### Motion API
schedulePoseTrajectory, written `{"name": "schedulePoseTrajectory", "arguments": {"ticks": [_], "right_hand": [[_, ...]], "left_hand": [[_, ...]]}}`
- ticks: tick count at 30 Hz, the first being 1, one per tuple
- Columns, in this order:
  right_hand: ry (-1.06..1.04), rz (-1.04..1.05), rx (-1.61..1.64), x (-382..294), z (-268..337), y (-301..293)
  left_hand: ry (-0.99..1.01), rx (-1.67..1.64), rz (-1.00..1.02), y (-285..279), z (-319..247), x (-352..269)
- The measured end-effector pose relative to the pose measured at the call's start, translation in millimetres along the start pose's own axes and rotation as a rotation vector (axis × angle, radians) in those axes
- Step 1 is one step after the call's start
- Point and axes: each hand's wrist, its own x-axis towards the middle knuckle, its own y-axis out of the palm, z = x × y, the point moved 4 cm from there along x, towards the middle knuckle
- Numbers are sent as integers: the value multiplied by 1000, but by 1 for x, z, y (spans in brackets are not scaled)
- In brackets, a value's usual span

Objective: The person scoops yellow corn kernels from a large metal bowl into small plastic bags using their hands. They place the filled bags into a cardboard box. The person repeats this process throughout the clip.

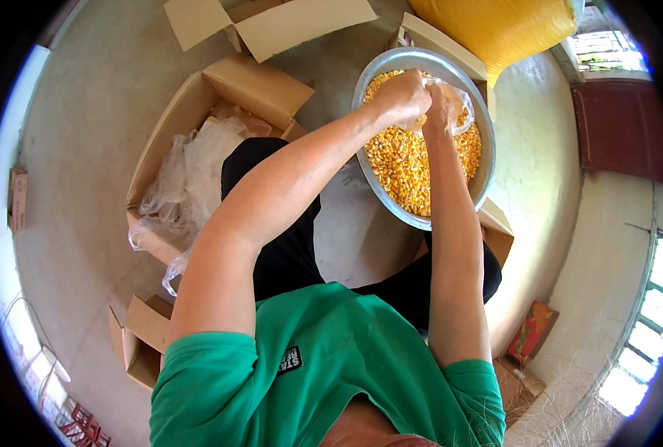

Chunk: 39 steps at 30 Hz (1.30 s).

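A wide metal basin [443,60] holds a deep heap of loose yellow corn kernels [401,167]. Over the heap, my left hand [401,98] and my right hand [439,114] meet with curled fingers. Both grip a clear plastic bag [466,103], whose crumpled edge spreads out to the right of my right hand. Part of the bag is hidden behind my hands, so I cannot tell how much is inside it. Cardboard shows at the basin's upper and lower right, partly covered by the basin.
An uncovered cardboard box [161,145] at left holds crumpled clear plastic bags [189,167], some hanging over its edge. More cardboard flaps [303,25] lie at the top. A bulging yellow sack [499,28] stands beyond the basin. A smaller carton [147,341] sits lower left, a red box [532,329] lower right.
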Motion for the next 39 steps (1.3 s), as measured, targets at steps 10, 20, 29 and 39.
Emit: {"name": "schedulePoseTrajectory", "arguments": {"ticks": [10, 20, 29, 39], "right_hand": [[-16, 55, 317, -11, 1, -36], [-406, -443, -927, -48, -20, -152], [-366, -309, -1152, -81, -40, -128], [-429, -183, -1101, -82, -44, -103]], "left_hand": [[-12, -22, 18, 4, 3, 6], [26, -96, 72, 3, -6, 3], [-14, -99, 76, 1, -11, -2], [-61, -117, 78, 3, -7, 0]]}}
